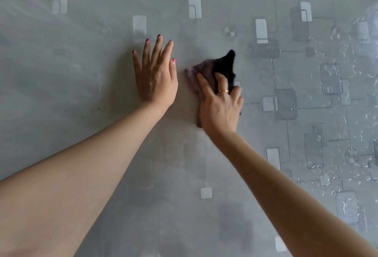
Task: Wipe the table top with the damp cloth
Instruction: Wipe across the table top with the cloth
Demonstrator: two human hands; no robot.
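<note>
Two hands down on a grey patterned surface [81, 68], wiping apparently about half done. At far left, dull and smeared, no beads of water showing: likely already gone over. Next, left hand [156, 74] flat, fingers straight and spread, gripping nothing, only bracing. Just beside it, right hand [219, 103] pressing the damp cloth [216, 68] against the surface near the middle, fingers partly bent over it, a ring on one; dark and purplish folds poking out beyond the fingertips. Further right, water droplets [331, 76] and streaks scattered to the edge: probably left to wipe.
</note>
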